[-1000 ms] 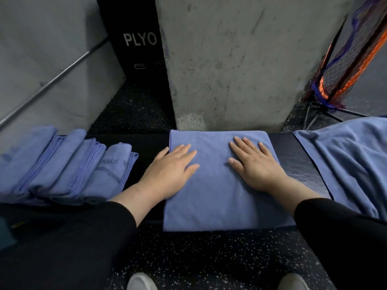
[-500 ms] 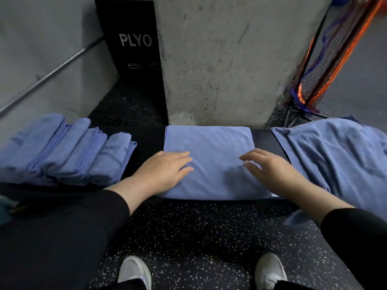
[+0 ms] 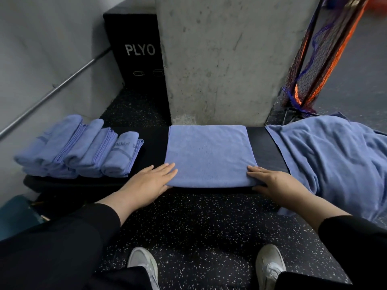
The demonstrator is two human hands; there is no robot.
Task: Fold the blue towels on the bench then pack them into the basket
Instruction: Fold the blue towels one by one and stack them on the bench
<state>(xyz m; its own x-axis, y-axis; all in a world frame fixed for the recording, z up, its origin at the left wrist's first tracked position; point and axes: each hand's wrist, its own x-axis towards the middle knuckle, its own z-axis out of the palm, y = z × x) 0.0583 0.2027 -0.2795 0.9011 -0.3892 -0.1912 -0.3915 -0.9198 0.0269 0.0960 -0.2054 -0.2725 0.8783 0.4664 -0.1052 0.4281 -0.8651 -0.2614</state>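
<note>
Nearest you are your two white shoes (image 3: 270,266) on the speckled floor (image 3: 205,222), with your black sleeves (image 3: 54,248) coming in from both sides. Just past them, your left hand (image 3: 146,185) lies at the near left corner of the folded towel (image 3: 209,155) — fingers straight, fingertips resting on the cloth, so the grip is wide and flat and holds nothing. Your right hand (image 3: 274,183) sits at the near right corner, fingers laid along the towel's edge; whether the thumb is tucked under the cloth you cannot tell from here. The towel lies flat across the middle of the black bench (image 3: 266,151), reaching from its near edge to its far edge. To the left on the same bench, well apart from that towel, a row of folded towels (image 3: 83,149) leans together, overlapping one another. To the right, a loose heap of unfolded towels (image 3: 335,160) drapes over the bench end and hangs toward the floor. Behind the bench stands a concrete pillar (image 3: 226,59), with a black box marked PLYO (image 3: 138,51) to its left, a metal rail (image 3: 52,91) running along the left wall, and orange and dark netting (image 3: 314,65) on the far right.
</note>
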